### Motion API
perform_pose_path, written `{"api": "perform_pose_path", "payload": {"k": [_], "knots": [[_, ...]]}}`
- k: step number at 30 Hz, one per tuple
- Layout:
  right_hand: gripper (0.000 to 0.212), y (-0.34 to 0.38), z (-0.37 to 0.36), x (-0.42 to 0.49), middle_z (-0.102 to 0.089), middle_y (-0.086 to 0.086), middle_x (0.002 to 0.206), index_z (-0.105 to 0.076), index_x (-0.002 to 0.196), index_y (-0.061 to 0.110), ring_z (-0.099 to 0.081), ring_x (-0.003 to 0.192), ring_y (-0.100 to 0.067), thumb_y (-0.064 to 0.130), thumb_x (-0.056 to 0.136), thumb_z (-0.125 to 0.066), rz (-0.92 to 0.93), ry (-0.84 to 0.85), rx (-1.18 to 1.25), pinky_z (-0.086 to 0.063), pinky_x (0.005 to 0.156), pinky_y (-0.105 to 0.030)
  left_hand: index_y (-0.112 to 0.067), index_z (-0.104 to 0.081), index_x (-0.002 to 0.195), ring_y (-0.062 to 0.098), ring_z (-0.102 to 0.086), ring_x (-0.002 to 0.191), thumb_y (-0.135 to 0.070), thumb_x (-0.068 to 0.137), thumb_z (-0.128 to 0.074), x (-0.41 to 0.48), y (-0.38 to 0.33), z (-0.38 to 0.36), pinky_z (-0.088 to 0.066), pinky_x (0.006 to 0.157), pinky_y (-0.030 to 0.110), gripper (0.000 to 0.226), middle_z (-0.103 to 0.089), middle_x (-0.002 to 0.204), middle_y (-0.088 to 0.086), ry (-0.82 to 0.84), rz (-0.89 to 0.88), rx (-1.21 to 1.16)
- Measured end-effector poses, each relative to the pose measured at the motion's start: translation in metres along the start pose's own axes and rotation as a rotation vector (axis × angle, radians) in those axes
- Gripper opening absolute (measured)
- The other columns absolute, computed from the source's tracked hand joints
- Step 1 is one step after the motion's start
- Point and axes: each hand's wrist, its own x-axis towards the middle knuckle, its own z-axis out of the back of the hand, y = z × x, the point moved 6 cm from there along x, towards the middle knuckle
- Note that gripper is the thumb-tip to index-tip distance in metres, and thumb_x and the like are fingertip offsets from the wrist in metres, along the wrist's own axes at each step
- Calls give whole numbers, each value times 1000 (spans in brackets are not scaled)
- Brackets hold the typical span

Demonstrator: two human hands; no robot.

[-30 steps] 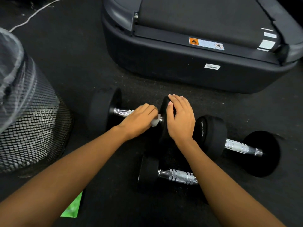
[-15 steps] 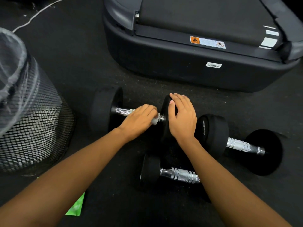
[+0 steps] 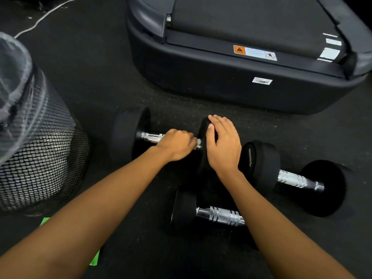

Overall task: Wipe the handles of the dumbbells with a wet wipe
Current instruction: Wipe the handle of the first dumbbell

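Three dumbbells are laid on the black floor (image 3: 100,81), in front of the treadmill base (image 3: 221,91). The far dumbbell (image 3: 128,131) is the one handled. Its chrome handle (image 3: 152,136) is gripped by the left hand (image 3: 177,144), with fingers curled round the bar at the end nearest the right-side head (image 3: 202,158). A white scrap of the wet wipe (image 3: 198,141) is seen between the knuckles and that head, so the wipe is held clamped against the handle. The left hand is slightly motion-blurred. The right hand (image 3: 224,144) is laid over the top of that same head, with fingers close to straight and the thumb down its inner face; nothing is grasped, only pressed. The second dumbbell (image 3: 296,180) is set just right of the right wrist, untouched. The third dumbbell (image 3: 220,215) is nearest the camera, with its right end hidden under the right forearm. A mesh bin (image 3: 50,158) with a plastic liner is placed at far left, well apart from the weights. A green packet (image 3: 94,258) is partly covered by the left forearm, and a white cord (image 3: 44,17) is run across the top-left floor.
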Motion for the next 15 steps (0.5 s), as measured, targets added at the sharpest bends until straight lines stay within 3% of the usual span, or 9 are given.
{"api": "perform_pose_path", "payload": {"k": [5,10,13,15], "knots": [[51,1,1,-2,-58,-1,129,-59,124,14,-42,131,-19,38,92,-27,6,-8,3,-24,108,-27,-15,-59,114,22,-56,104,-29,98,-33,-9,9,4,-34,97,34,33,-63,111,6,-12,-100,-43],[50,1,1,0,-58,0,130,-58,125,15,-41,131,-18,38,92,-27,4,0,-2,-23,108,-26,-11,-59,97,26,-58,94,-29,98,-28,-2,17,6,-35,90,35,36,-65,101,10,-15,-1,96],[48,0,0,0,-57,-1,130,-58,125,14,-41,131,-18,36,93,-30,-3,9,2,-22,109,-26,-13,-60,100,23,-59,94,-28,98,-33,-6,-3,3,-36,95,35,30,-65,100,7,-89,-167,66],[49,0,1,0,-57,-1,130,-58,125,15,-41,131,-18,37,92,-29,-2,6,-2,-23,109,-26,-11,-58,114,22,-57,103,-28,97,-39,-16,-7,3,-33,100,31,30,-63,111,6,-148,-297,41]]}}
